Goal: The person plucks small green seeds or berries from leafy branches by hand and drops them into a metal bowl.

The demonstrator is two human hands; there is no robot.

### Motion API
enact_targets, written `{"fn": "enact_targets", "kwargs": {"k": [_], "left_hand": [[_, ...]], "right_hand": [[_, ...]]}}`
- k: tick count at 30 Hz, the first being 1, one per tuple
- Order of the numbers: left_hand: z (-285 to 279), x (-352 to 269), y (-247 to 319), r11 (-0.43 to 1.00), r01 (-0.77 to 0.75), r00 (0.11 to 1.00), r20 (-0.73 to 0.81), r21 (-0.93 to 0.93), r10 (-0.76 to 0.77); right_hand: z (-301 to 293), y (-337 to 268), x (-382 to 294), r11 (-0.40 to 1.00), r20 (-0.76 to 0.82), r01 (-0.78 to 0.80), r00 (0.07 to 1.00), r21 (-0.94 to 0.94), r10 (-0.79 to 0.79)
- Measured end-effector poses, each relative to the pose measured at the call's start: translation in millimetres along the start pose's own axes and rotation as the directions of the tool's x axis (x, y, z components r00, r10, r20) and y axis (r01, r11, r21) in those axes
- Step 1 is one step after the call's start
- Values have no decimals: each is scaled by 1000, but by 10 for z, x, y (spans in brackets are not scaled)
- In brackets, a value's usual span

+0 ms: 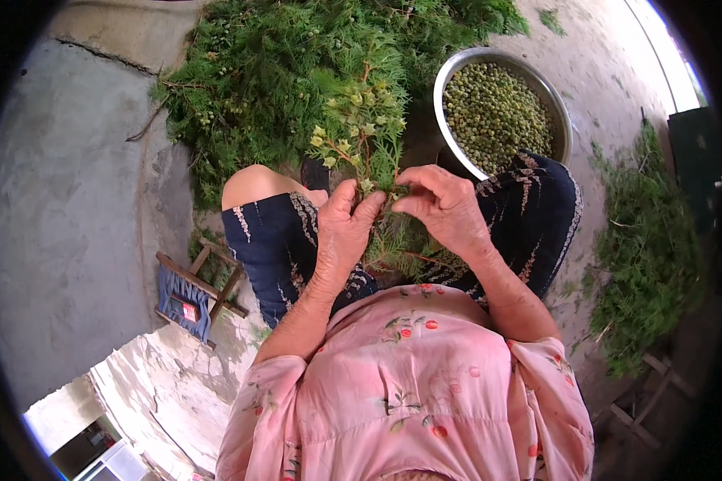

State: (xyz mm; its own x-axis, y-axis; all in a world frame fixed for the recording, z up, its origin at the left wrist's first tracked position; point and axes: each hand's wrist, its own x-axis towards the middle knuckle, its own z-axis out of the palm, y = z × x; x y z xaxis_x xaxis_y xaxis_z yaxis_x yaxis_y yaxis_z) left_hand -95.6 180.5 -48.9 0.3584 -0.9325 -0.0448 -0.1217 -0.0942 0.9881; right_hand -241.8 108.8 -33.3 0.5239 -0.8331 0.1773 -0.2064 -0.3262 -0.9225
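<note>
A leafy evergreen branch [370, 141] with pale green, pointed cones stands out before me, between my knees. My left hand [349, 225] is closed on its lower part, thumb and forefinger near a cone. Just to the right, my right hand [442, 207] has its thumb and bent fingers at the sprigs beside the stem; whether a cone is between them cannot be made out. Beyond my right knee sits a wide metal basin [564, 114] holding a heap of small green cones [496, 111].
A large pile of cut evergreen branches [246, 78] lies ahead, another heap [644, 258] at the right. A folding stool [180, 285] with a small dark object on its seat stands at the left. Part of another wooden frame [650, 400] shows at the lower right.
</note>
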Motion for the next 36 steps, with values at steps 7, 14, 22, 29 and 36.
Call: {"fn": "enact_targets", "kwargs": {"k": [7, 14, 22, 29, 36], "left_hand": [[-76, -48, -5, 997, 47, 995, 80, 64, -52], [-21, -56, 76, 965, 82, 997, -18, 248, -80], [39, -79, 20, 910, -19, 999, -21, 414, 30], [-6, -99, -75, 989, 105, 993, 38, 100, -109], [29, -101, -35, 923, -68, 997, 69, 380, 45]], "right_hand": [[54, 123, 21, 989, -259, -99, 964, -113, 67], [-85, -40, 83, 764, 97, -368, 921, 530, 377], [364, 109, 70, 997, -50, -26, 999, -69, 23], [114, 91, 125, 536, 207, -428, 882, 728, 423], [312, 85, 158, 851, 16, -293, 948, 436, 318]]}}
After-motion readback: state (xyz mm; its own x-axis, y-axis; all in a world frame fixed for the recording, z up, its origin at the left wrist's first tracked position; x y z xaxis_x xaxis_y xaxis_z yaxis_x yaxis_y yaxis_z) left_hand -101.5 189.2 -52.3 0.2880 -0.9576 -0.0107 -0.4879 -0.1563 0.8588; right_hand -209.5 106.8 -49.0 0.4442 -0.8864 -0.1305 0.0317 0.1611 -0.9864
